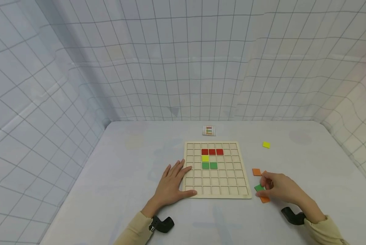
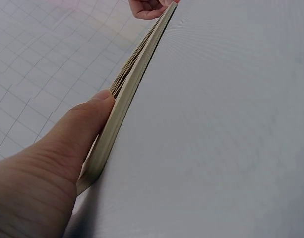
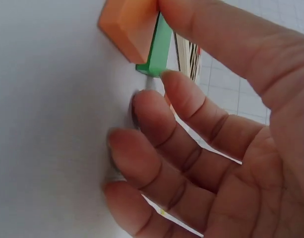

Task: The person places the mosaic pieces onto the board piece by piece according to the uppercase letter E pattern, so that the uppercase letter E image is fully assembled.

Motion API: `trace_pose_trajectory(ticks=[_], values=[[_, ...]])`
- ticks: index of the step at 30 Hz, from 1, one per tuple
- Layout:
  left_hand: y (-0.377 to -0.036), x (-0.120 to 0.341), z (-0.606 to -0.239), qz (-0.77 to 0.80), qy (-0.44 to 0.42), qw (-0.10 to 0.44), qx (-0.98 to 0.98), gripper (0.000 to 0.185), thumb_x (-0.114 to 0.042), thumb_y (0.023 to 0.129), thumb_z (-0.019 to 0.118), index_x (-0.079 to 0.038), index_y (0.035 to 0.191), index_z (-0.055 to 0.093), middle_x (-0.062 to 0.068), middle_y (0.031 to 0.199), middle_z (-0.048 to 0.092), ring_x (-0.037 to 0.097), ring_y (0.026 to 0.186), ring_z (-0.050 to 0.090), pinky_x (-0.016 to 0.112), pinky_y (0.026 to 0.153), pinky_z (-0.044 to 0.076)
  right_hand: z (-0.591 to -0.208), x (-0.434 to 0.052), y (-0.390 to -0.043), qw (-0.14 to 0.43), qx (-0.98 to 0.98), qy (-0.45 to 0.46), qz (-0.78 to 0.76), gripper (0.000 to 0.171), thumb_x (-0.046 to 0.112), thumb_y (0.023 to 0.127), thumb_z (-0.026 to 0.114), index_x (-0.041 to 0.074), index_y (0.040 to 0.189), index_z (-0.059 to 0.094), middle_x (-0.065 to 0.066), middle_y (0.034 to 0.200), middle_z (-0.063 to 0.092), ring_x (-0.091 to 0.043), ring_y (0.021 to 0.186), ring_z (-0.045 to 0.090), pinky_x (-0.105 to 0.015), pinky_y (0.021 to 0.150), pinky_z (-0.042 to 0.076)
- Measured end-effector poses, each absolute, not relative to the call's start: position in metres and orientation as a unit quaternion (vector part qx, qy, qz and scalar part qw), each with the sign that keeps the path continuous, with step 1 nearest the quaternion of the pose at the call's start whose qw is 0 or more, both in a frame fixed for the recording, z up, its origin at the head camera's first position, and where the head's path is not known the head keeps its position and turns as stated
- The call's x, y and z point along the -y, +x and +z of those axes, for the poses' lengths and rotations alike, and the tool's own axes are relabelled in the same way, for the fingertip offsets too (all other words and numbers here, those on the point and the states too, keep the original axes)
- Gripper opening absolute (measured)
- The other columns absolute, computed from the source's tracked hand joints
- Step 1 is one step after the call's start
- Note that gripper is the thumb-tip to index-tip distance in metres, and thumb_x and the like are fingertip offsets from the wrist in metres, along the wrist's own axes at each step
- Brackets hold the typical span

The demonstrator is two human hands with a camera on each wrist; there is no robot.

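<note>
A cream grid board (image 1: pixel 216 196) lies flat on the table, with red, yellow and green square tiles in some of its cells. My left hand (image 1: pixel 172 187) rests spread at the board's lower left corner; in the left wrist view its thumb (image 2: pixel 94 106) lies on the board's edge. Right of the board, my right hand (image 1: pixel 279 187) pinches a green tile (image 1: pixel 258 188) between thumb and index finger. In the right wrist view this green tile (image 3: pixel 160 47) stands beside an orange tile (image 3: pixel 127 29), close to the thumb. The other right fingers curl loosely near the table.
An orange tile (image 1: pixel 256 172) lies above the right hand, with another partly hidden by the fingers. Farther back is a yellow tile (image 1: pixel 266 145). A small card with a coloured grid pattern (image 1: pixel 208 130) lies behind the board. Grid-patterned curtains (image 1: pixel 183 68) surround the table.
</note>
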State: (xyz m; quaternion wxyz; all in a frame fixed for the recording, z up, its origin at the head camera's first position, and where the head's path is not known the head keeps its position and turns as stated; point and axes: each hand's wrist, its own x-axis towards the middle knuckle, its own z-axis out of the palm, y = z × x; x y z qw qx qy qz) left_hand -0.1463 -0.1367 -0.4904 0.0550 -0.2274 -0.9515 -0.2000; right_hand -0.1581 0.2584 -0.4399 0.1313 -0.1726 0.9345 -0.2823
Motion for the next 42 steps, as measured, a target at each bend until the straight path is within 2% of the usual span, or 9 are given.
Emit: trace_pose_trajectory(ticks=[7, 16, 26, 29, 36, 42], values=[[-0.146, 0.136, -0.492, -0.202, -0.23, 0.058, 0.95, 0.087, -0.072, 0.079, 0.055, -0.02, 0.147, 0.037, 0.008, 0.155, 0.021, 0.024, 0.142, 0.014, 0.047, 0.113, 0.007, -0.441, -0.253, -0.161, 0.123, -0.938, -0.136, -0.295, 0.032, 0.028, 0.073, 0.083, 0.012, 0.087, 0.058, 0.003, 0.07, 0.049, -0.013, 0.063, 0.045, -0.024, 0.052, 0.034], [-0.146, 0.135, -0.492, -0.194, -0.223, 0.046, 0.954, 0.087, -0.072, 0.079, 0.055, -0.022, 0.147, 0.036, 0.006, 0.156, 0.019, 0.02, 0.143, 0.01, 0.044, 0.113, 0.004, -0.44, -0.246, -0.161, 0.116, -0.937, -0.142, -0.298, 0.027, 0.016, 0.072, 0.082, 0.008, 0.091, 0.065, 0.003, 0.075, 0.052, -0.015, 0.069, 0.046, -0.026, 0.057, 0.038], [-0.145, 0.135, -0.491, -0.194, -0.224, 0.05, 0.954, 0.087, -0.072, 0.079, 0.055, -0.021, 0.147, 0.037, 0.007, 0.156, 0.021, 0.021, 0.143, 0.011, 0.045, 0.113, 0.005, -0.444, -0.243, -0.162, 0.079, -0.938, -0.158, -0.297, 0.017, 0.007, 0.075, 0.077, 0.011, 0.085, 0.064, 0.004, 0.079, 0.057, -0.014, 0.071, 0.05, -0.028, 0.061, 0.043], [-0.145, 0.135, -0.49, -0.194, -0.223, 0.049, 0.954, 0.087, -0.072, 0.079, 0.055, -0.02, 0.147, 0.037, 0.007, 0.156, 0.02, 0.021, 0.143, 0.011, 0.045, 0.113, 0.005, -0.443, -0.242, -0.162, 0.076, -0.939, -0.157, -0.298, 0.017, 0.007, 0.075, 0.076, 0.011, 0.085, 0.062, 0.004, 0.078, 0.058, -0.013, 0.07, 0.051, -0.027, 0.059, 0.044], [-0.146, 0.136, -0.49, -0.188, -0.225, 0.055, 0.955, 0.087, -0.072, 0.079, 0.055, -0.021, 0.147, 0.037, 0.007, 0.155, 0.021, 0.022, 0.143, 0.012, 0.045, 0.113, 0.006, -0.443, -0.238, -0.165, 0.064, -0.942, -0.171, -0.282, 0.026, 0.017, 0.077, 0.079, 0.011, 0.099, 0.067, 0.006, 0.076, 0.053, -0.012, 0.067, 0.044, -0.025, 0.057, 0.037], [-0.145, 0.136, -0.489, -0.189, -0.226, 0.054, 0.954, 0.087, -0.073, 0.079, 0.054, -0.021, 0.147, 0.037, 0.007, 0.155, 0.021, 0.021, 0.143, 0.012, 0.046, 0.113, 0.007, -0.444, -0.239, -0.166, 0.06, -0.945, -0.175, -0.269, 0.019, 0.018, 0.078, 0.079, 0.014, 0.091, 0.065, 0.003, 0.074, 0.047, -0.013, 0.064, 0.041, -0.025, 0.054, 0.033]])
